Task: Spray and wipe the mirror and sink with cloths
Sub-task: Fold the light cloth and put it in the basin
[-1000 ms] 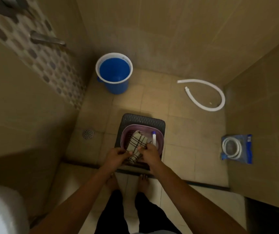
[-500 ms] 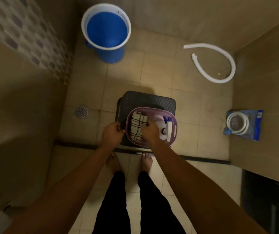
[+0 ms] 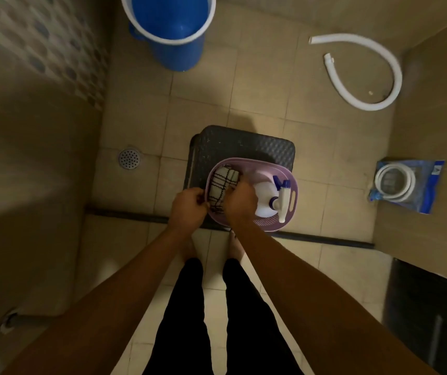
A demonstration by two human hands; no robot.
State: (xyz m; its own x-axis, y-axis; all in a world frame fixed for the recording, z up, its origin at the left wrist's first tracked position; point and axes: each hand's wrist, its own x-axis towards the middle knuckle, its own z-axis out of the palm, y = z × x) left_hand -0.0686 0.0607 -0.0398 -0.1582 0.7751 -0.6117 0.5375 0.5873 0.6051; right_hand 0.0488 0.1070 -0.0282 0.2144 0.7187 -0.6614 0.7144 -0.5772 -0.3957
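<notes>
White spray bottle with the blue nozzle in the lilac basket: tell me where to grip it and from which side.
Grip the white spray bottle at its neck below the blue-and-white trigger head, coming from above: it lies in the lilac plastic basket, whose walls block sideways reach.

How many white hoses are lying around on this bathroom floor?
2. A curved corrugated hose lies loose on the tiles at the far right. A coiled hose sits in a blue packet against the right wall. Others may be out of view.
</notes>
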